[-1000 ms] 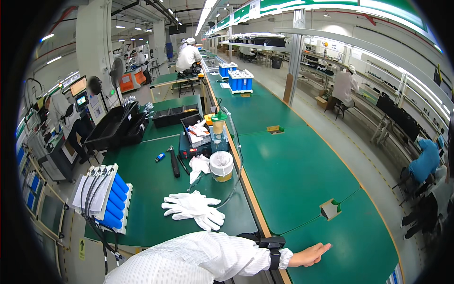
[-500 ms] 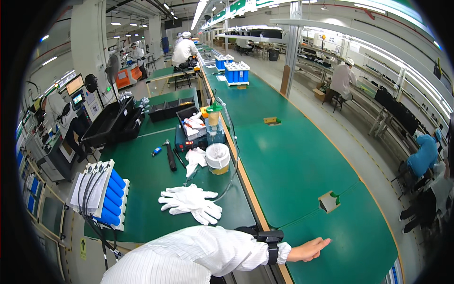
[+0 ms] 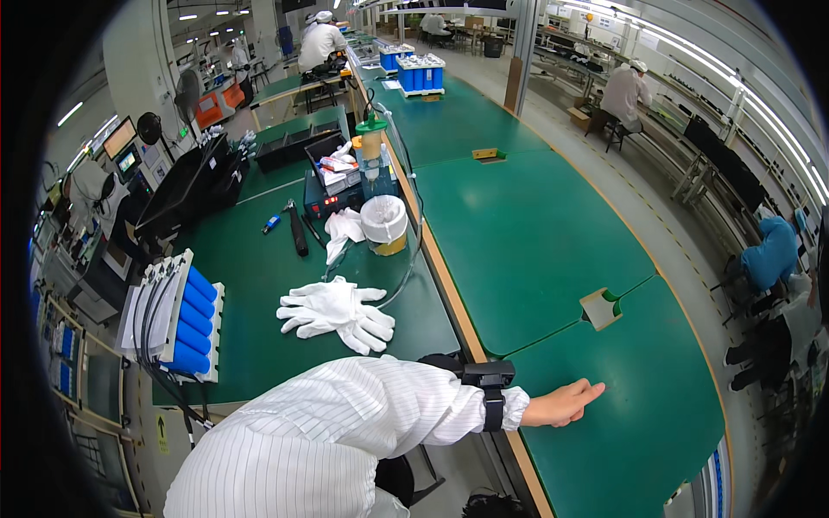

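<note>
My left arm [image 3: 423,401], in a white pinstriped sleeve with a black strapped device [image 3: 489,376] at the wrist, reaches across to the right. Over the green work surface [image 3: 527,470] my left hand [image 3: 563,404] is closed, thumb and forefinger together, the other fingers curled; anything in the pinch is too small to make out. My right hand is out of view. White gloves [image 3: 341,312] lie on the green table [image 3: 250,345] to the left, near a white-lined tub [image 3: 383,224] and a crumpled white glove [image 3: 344,233].
At left stands a pack of blue cylinders [image 3: 194,319] with black cables. A black-handled tool [image 3: 298,231] lies beside a blue boxy device [image 3: 328,200]. Farther on, another blue-cylinder pack [image 3: 421,76] sits on the line. The right-hand surface has a notched cutout [image 3: 601,309]. Co-workers sit farther off.
The view has tipped downward, so everything sits higher in the picture and more floor and a chair show below my arm. My left hand stays closed over nearly the same spot.
</note>
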`<action>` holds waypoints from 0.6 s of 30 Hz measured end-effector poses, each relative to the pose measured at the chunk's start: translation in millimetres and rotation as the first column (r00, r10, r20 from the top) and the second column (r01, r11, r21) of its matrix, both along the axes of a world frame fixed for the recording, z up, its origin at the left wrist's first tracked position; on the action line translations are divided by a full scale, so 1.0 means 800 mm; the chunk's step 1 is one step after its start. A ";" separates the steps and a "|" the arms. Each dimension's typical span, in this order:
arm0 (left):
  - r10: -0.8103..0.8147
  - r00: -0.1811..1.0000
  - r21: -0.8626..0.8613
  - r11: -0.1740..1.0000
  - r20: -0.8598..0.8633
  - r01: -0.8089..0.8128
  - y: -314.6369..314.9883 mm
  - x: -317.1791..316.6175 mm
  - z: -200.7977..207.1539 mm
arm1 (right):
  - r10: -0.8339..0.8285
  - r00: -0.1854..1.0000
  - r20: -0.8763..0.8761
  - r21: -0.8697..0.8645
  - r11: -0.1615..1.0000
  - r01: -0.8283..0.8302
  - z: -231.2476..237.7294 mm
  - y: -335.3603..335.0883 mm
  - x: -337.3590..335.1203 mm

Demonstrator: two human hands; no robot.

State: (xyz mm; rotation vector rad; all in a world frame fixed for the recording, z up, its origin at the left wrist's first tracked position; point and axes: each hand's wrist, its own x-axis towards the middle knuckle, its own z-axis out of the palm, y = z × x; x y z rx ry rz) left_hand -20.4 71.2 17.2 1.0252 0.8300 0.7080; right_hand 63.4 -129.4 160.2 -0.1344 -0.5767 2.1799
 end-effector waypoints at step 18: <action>0.034 0.999 0.003 0.999 0.008 -0.034 -0.003 -0.005 0.011 | 0.238 0.969 0.071 0.175 0.953 -0.247 0.028 0.054 -0.031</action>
